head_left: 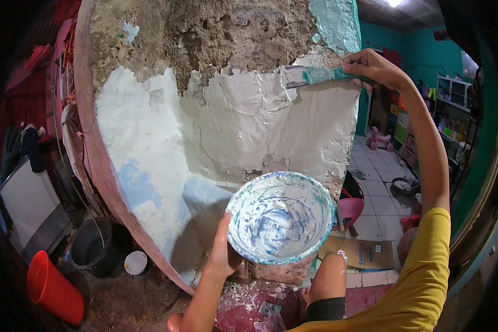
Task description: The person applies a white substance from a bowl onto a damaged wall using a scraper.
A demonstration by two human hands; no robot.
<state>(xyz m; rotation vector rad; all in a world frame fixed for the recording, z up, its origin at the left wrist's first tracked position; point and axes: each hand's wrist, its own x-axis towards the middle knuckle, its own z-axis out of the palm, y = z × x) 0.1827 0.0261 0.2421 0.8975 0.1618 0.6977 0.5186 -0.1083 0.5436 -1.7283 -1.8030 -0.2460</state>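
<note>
white plaster, wet and ridged, covers the lower part of a crumbling wall pillar (pixel 227 127), with bare brown masonry exposed above it and a strip of teal paint at its upper right corner. using the pillar as the landmark: the person's right hand (pixel 373 67) is raised at its upper right edge, fingers wrapped closed around the handle of a putty knife (pixel 315 76). the knife's long axis runs nearly level, handle at the pillar's right edge, blade pointing left and lying against the top margin of the fresh plaster, just below the bare masonry. the left hand (pixel 222 252) is low, in front of the pillar's base, fingers curled under and thumb up along the near side of a plastic mixing bowl (pixel 279 216), which it holds tilted toward the camera. the bowl's inside is smeared white and blue, with only a thin film of plaster showing. the bowl lies well below and somewhat left of the blade, so the right hand is the 1 at the working surface and the left is the nearer to the supply. left of the pillar's foot, on the dirt floor, stand a black bucket (pixel 94 246), a small white tub (pixel 135 262) and a red plastic container (pixel 52 288). right of the pillar, a tiled floor (pixel 379 193) leads to shelves by a teal wall.
</note>
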